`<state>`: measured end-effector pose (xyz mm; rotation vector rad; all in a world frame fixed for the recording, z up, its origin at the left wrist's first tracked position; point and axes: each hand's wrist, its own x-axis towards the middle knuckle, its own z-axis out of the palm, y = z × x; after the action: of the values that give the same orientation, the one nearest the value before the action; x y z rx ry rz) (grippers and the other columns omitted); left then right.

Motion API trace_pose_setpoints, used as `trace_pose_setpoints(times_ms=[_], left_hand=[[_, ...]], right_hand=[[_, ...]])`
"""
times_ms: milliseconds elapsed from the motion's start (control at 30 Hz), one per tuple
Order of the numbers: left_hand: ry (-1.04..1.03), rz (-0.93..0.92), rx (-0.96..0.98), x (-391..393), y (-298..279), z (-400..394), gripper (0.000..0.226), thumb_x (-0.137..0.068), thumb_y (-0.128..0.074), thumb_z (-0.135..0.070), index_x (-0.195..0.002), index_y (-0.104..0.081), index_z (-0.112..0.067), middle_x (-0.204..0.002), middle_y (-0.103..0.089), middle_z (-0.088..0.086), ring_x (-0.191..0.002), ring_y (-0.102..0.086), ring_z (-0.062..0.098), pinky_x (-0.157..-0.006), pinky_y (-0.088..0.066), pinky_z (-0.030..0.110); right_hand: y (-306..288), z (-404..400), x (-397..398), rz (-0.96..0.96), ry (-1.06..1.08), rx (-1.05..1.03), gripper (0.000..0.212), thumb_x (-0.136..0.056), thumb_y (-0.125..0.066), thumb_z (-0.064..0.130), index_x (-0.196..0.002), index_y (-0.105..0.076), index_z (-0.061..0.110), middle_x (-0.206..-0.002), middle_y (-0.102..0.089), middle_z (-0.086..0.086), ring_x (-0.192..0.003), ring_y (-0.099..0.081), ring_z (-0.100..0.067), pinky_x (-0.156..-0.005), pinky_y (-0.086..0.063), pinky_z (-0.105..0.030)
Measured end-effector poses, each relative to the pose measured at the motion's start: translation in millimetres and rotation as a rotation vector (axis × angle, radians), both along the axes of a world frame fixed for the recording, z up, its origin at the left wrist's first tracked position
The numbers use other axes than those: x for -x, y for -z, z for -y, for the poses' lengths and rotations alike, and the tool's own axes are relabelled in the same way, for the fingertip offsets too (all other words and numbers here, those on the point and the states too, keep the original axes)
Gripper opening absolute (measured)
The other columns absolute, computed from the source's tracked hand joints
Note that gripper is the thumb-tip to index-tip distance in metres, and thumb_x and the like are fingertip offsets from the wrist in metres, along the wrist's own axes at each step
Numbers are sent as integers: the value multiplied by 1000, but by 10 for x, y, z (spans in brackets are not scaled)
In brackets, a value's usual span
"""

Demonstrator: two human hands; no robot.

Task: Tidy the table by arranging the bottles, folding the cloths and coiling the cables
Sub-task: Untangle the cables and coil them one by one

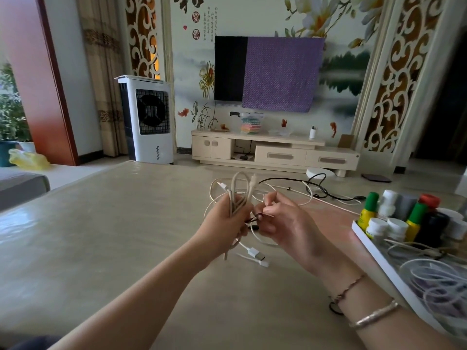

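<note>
My left hand (227, 221) grips a bunch of looped beige and white cables (240, 190) held upright above the table (113, 223). My right hand (285, 221) pinches a thin dark tie (255, 218) at the bundle's lower part. White USB plugs (255, 254) hang below the hands. A black cable (318, 188) and more white cable (328, 203) lie loose on the table beyond my hands. On the right, a white tray (374, 251) holds several bottles (414, 218) and coiled white cables (434, 281).
The table's far edge is just behind the loose cables. A grey sofa arm (22, 185) sits at the left. Beyond the table stand a white air cooler (147, 120) and a TV cabinet (273, 152).
</note>
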<state>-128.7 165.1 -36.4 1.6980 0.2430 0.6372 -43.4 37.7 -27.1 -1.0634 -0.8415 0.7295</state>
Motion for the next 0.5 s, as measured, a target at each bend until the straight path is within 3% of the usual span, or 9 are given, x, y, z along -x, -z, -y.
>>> trace_pose_setpoints(times_ms=[67,133,167,267,300,367,433,500], left_hand=[[-64,7,-173,-38,45,-16,19,-95,-55,-13,-78,-48,-19,-54,-50,-9,-45,-46,6,-49,-38,21],[-55,5,-193,-42,54,-60,23,-95,-56,-15,-75,-46,-21,-51,-48,-10,-45,-44,5,-46,-36,18],[-46,4,-161,-40,46,-87,23,-95,-55,-14,-75,-46,-20,-52,-48,-11,-45,-43,4,-44,-36,16],[-72,-13,-78,-36,19,-167,20,-96,-53,-13,-78,-48,-18,-63,-50,-4,-50,-44,6,-49,-40,18],[-95,-25,-104,-36,26,-185,19,-96,-53,-15,-79,-47,-17,-66,-50,-1,-53,-44,9,-52,-40,23],[-148,-42,-185,-41,45,-208,16,-96,-53,-18,-81,-48,-15,-67,-50,-1,-57,-43,13,-54,-38,26],[-192,-32,-192,-44,55,-226,13,-95,-53,-21,-85,-50,-12,-63,-51,-4,-53,-43,11,-50,-36,24],[-199,-5,-179,-46,57,-234,15,-94,-54,-21,-86,-50,-8,-60,-50,-4,-52,-43,11,-49,-37,22]], right_hand=[[-15,1,-16,-114,-18,-53,16,-73,-53,9,-78,-40,16,-72,-48,-4,-54,-32,-13,-61,-26,-29],[-48,40,-42,-96,79,-22,15,-80,-52,14,-74,-38,18,-64,-46,-1,-51,-30,-12,-56,-27,-26],[-53,73,-63,84,207,54,19,-87,-47,17,-71,-37,18,-59,-43,1,-50,-30,-13,-52,-26,-25],[16,125,-151,994,561,460,45,-98,-44,39,-61,-40,14,-51,-40,-2,-50,-35,-18,-53,-31,-32],[12,114,-122,1093,562,526,49,-98,-44,42,-61,-45,9,-52,-43,-6,-52,-39,-22,-56,-34,-33],[0,68,-32,943,386,464,56,-97,-46,42,-60,-44,-1,-49,-36,-9,-48,-33,-20,-54,-33,-31],[-44,-15,82,568,204,315,47,-91,-46,33,-55,-48,3,-45,-29,-1,-47,-28,-15,-46,-28,-22],[-77,-73,115,465,225,297,39,-92,-47,19,-55,-55,7,-43,-33,0,-47,-31,-16,-45,-27,-21]])
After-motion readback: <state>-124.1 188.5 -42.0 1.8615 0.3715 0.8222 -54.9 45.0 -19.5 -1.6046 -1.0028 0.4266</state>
